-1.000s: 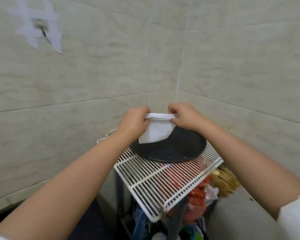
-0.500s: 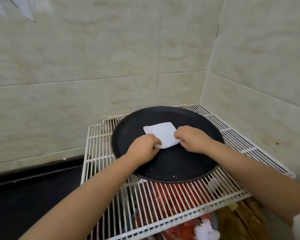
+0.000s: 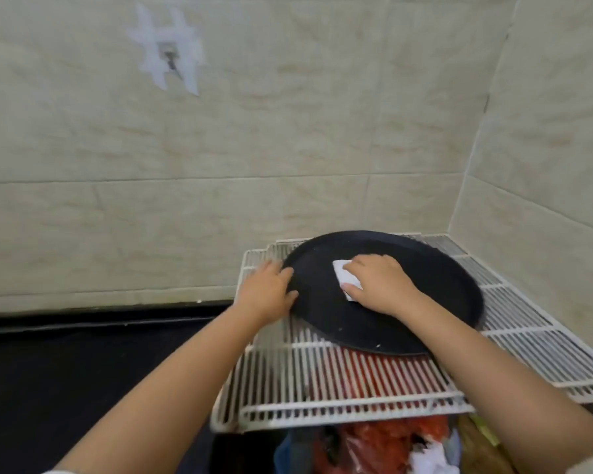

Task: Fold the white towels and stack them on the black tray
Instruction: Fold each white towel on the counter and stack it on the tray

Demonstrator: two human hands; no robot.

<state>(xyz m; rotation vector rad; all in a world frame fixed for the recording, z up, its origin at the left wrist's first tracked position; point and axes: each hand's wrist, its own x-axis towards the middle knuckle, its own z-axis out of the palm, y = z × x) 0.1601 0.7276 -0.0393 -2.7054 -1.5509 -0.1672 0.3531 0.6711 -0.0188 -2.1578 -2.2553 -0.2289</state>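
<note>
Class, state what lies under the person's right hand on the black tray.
A folded white towel lies flat on the black tray under the right hand. Only its left edge shows; the hand covers the rest.

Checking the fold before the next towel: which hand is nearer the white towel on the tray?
Right. The right hand lies flat on the folded white towel. The left hand is apart from it, at the black tray's left rim.

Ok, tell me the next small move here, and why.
Probably lift the right hand off and fetch another towel. The folded white towel already lies flat on the black tray under that palm, and the left hand steadies the tray's rim.
</note>
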